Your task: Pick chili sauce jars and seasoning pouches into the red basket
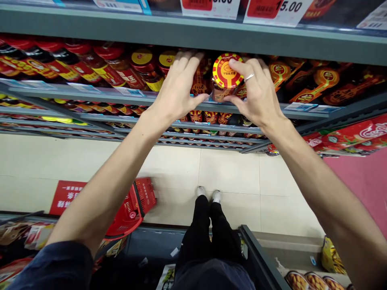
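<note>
Right hand (261,92): Its fingers gripped the jar (223,86), one tip on the lid and the thumb low on the side.
Left hand (181,86): Its fingers were open, stretched toward the jars next door, and I saw nothing in them.
Jar: It was between the two hands, at the front of the shelf (302,114), red and yellow lid up. I could not tell if its bottom touched the shelf.
Good way: I thought a snug hold round the sides was safer than a pinch, with slow, careful moving.
In the way: The upper shelf (193,34) hung close over the hands, so lifting high looked risky. Red-lidded jars (105,60) on the left and dark bottles (320,82) on the right stood close and could get bumped.
Lower down: More jars (210,117) filled the shelves below.
Floor: White shoes (216,196) stood on pale tiles (229,169). A red basket (130,211) was partly hidden by the left arm.
</note>
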Tool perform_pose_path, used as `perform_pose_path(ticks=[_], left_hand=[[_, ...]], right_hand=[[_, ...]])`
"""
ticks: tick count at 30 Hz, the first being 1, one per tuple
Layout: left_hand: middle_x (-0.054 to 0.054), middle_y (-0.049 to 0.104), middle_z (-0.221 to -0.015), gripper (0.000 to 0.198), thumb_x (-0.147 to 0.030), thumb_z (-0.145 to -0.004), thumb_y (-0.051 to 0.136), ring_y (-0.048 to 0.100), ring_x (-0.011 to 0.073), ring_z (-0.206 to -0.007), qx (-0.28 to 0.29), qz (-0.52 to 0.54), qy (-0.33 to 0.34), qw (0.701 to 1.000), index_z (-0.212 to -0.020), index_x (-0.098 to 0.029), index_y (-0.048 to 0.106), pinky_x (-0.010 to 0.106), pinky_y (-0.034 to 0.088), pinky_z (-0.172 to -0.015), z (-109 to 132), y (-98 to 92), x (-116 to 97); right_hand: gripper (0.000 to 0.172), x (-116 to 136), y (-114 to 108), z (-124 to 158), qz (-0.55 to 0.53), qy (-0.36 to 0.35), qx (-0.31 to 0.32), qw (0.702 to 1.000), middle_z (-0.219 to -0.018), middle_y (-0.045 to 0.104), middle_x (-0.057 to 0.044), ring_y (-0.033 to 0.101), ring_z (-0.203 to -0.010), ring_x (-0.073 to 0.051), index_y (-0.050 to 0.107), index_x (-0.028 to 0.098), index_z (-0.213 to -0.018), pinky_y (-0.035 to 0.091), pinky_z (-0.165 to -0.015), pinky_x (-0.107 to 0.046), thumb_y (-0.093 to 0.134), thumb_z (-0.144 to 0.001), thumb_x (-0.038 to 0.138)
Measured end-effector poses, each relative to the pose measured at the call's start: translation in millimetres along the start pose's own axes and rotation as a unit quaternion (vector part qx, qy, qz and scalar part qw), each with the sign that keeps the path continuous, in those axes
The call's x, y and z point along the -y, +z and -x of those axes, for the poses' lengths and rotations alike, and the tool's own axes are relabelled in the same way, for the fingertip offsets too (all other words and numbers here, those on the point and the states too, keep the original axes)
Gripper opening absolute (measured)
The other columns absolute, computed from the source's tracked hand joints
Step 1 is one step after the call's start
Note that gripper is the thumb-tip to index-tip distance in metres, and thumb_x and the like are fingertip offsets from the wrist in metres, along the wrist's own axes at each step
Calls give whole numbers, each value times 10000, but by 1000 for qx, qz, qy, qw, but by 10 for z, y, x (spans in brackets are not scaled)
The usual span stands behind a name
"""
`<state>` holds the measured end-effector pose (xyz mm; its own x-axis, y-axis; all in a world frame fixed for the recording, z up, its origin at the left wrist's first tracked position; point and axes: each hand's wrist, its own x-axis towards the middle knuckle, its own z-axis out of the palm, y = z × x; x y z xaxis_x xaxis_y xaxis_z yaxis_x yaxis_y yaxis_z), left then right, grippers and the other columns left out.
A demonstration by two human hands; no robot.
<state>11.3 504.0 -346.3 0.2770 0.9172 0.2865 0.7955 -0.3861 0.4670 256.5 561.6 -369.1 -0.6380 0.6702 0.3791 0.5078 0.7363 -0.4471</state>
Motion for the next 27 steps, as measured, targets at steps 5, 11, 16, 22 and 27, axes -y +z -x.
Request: perform_pose_path(ticks=[5, 11, 16, 22, 27], left_hand=[[-85, 478, -1579, 708, -642, -918, 475, 288, 346, -1502, 46, -12, -67, 997, -1556, -360, 350, 581, 208, -1263, -1, 30, -28], [-103, 594, -1479, 770, -661, -845, 394, 318, 370, -1481, 31, -44, -96, 994, -1568, -398, 361, 576, 226, -1240, -40, 42, -52], [-105, 589, -1488, 803, -652, -823, 404, 355, 376, -1465, 22, -57, -91, 994, -1575, -371, 371, 558, 234, -1248, -68, 41, -21], [-154, 536, -1529, 863, -652, -759, 441, 336, 400, -1503, 22, -70, -59, 996, -1588, -429, 356, 546, 234, -1243, -64, 57, 15], [-170, 627, -1424, 1128, -672, -582, 581, 265, 426, -1533, 53, -98, -45, 993, -1626, -480, 199, 576, 195, -1249, -68, 60, 21]], right_hand=[[860, 157, -82, 23, 90, 89, 45, 991, -1467, 608, 21, 303, -1537, -338, 204, 447, -1608, 400, -1192, -588, 600, -870, 645], [805, 196, -103, 20, 105, 80, 25, 991, -1506, 583, 18, 354, -1513, -343, 133, 411, -1622, 400, -1170, -593, 527, -936, 559], [766, 186, -85, 0, 94, 73, 12, 993, -1560, 529, 24, 351, -1519, -346, 190, 395, -1608, 394, -1184, -576, 535, -946, 567], [744, 173, -22, 12, 96, 90, -12, 991, -1597, 478, 24, 349, -1520, -321, 237, 377, -1592, 392, -1207, -509, 525, -946, 607], [827, 156, 22, 46, 100, 110, -23, 989, -1590, 496, 6, 310, -1543, -339, 165, 361, -1628, 345, -1226, -566, 544, -928, 585]])
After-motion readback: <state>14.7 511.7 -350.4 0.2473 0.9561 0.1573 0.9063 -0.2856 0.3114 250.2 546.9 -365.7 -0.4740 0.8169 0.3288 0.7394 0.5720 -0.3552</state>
